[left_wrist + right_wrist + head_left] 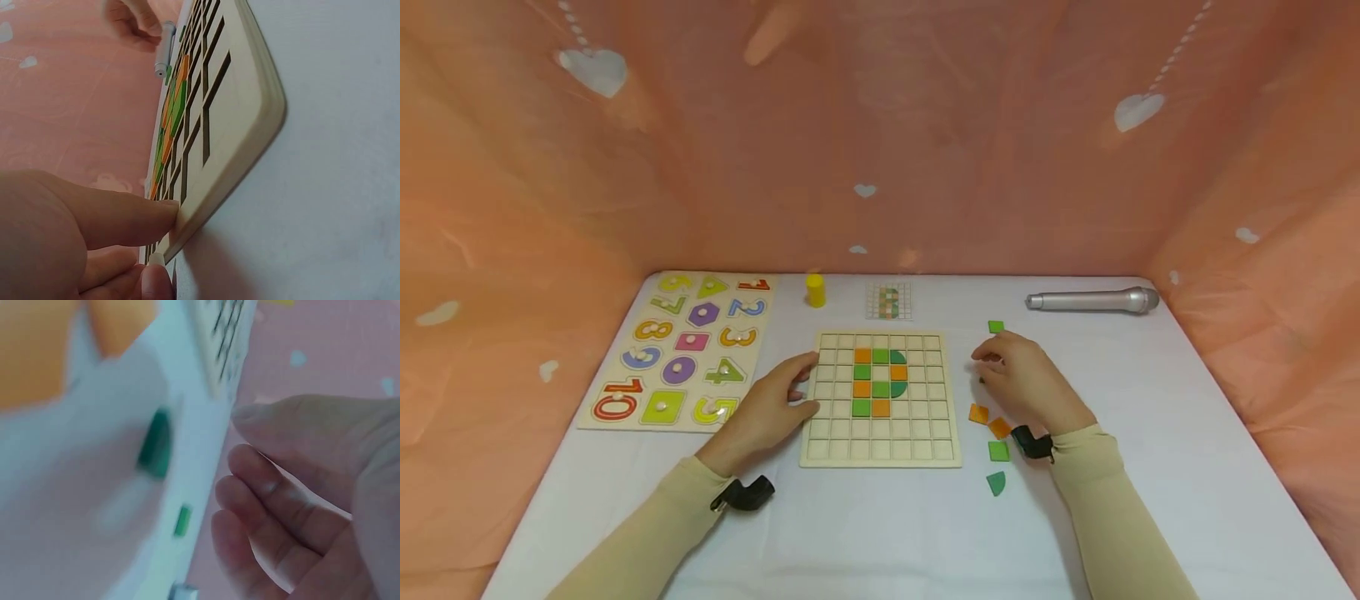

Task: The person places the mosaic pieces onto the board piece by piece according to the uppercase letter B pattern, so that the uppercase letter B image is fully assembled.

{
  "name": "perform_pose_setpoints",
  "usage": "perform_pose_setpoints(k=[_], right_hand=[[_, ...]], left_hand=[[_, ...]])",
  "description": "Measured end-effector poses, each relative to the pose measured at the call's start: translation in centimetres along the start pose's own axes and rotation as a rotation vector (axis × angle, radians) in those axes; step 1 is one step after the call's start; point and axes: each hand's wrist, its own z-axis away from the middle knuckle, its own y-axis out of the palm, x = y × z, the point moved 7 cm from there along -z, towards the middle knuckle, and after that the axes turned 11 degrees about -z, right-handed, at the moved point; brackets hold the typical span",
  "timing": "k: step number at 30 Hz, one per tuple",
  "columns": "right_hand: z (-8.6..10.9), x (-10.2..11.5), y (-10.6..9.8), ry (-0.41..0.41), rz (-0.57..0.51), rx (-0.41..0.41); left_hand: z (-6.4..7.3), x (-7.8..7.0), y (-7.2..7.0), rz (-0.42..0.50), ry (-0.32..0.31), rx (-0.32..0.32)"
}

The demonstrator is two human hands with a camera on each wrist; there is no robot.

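Sleeves (1131,521) nearest; our left hand (767,408) pinches the grid board (880,450) between us, likely steadying it; our right hand (1026,379), empty, fingers loosely bent, hovers near loose tiles (998,451), presumably placed within reach.

The grid board (882,451) is coloured pale cream and ruled by darker lines; on it, orange and light-green square tiles (862,389) are alternated, accompanied by darker green quarter-rounds (898,389). The same colours are repeated in the loose pieces (998,451). The cylinder (816,291) is coloured yellow, the microphone (1086,301) silver. The pinkish-orange backdrop (970,183) is patterned with white hearts (1139,112).
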Motion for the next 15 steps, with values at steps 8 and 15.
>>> perform_pose_setpoints(k=[8,15], right_hand=[[0.2,-2.5,-0.2,0.039,-0.011,-0.005],[0.3,-3.5,-0.4,0.075,-0.01,0.02]], left_hand=[[0.2,0.0,-0.5,-0.011,0.024,-0.008],[0.1,-0.2,-0.1,0.007,0.02,-0.01]])
